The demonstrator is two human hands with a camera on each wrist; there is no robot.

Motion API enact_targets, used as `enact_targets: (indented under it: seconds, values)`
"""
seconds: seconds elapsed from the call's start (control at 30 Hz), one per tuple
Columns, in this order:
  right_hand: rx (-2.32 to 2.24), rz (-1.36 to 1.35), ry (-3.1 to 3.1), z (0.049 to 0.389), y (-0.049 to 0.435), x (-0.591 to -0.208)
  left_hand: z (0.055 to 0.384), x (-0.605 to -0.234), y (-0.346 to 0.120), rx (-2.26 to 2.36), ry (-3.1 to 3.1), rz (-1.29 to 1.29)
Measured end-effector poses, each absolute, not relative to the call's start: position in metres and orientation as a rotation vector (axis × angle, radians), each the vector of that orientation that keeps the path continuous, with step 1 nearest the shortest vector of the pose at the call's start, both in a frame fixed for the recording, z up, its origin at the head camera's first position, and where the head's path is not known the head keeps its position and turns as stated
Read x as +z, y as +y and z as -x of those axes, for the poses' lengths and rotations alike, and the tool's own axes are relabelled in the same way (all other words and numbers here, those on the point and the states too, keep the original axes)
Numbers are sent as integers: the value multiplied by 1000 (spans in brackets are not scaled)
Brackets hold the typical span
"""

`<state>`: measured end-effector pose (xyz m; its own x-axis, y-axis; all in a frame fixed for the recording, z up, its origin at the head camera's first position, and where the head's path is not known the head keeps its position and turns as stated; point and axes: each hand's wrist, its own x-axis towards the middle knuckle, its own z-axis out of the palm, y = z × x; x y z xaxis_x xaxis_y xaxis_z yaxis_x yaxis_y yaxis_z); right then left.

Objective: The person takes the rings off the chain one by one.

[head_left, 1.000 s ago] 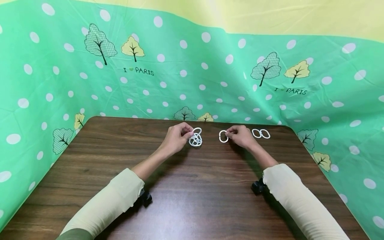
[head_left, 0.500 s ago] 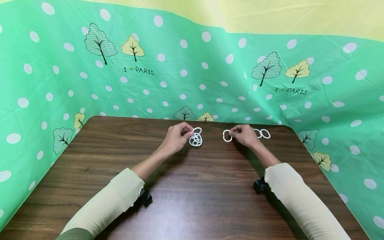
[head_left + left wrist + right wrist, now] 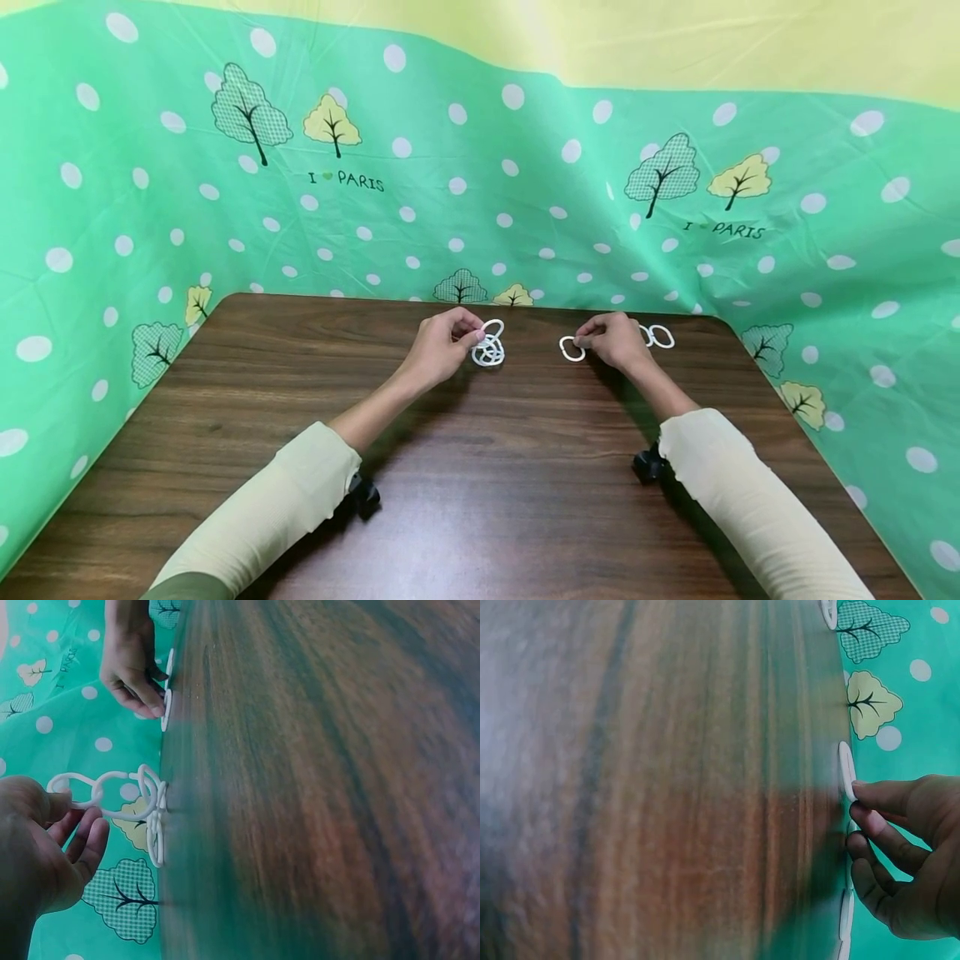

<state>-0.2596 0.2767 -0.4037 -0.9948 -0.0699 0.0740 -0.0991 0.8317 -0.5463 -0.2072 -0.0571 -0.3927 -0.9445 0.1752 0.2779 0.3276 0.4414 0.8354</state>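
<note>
My left hand [image 3: 444, 343] pinches the top link of a cluster of white oval chain links [image 3: 488, 353]. In the left wrist view this linked chain [image 3: 109, 816] runs from the fingertips to the table, where its lower links lie bunched. Further right, my right hand [image 3: 611, 340] pinches the edge of a single white chain link [image 3: 572, 350] between thumb and finger. From the right wrist view, that link [image 3: 845, 769] looks low, at or close to the tabletop. Beyond the right hand lie more white links [image 3: 662, 337], partly hidden by it.
Both hands are near the far edge of a dark wood-grain table [image 3: 480, 467]. A green curtain [image 3: 420, 200] with white dots and printed trees hangs right behind that edge and along both sides. Dark clip-like pieces [image 3: 649, 467] sit under the sleeves at the wrists.
My right hand has shifted slightly right with its link, nearer the other links. That link has tipped and come down a little. My left hand and the cluster have stayed put.
</note>
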Motion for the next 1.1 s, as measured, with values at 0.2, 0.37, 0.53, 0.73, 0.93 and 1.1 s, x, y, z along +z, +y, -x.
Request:
enact_targets:
  seconds: [0.2,0.37,0.53,0.73,0.93,1.1]
  values:
    - [872,-144,-2961,260,276,-403,208,-391,-57,-1548,-2528,452]
    - [898,-151,-2955,259,274,-404,207,-390,-58,-1566,-2535,449]
    - [915,-195,-2938,258,268,-401,207,-390,-58,-1568,-2520,459]
    - [938,-242,-2930,254,257,-395,208,-389,-58,-1541,-2504,452]
    - [996,-327,-2890,250,242,-388,207,-388,-60,-1557,-2492,433]
    - [1050,-411,-2848,245,228,-381,206,-388,-59,-1559,-2497,429]
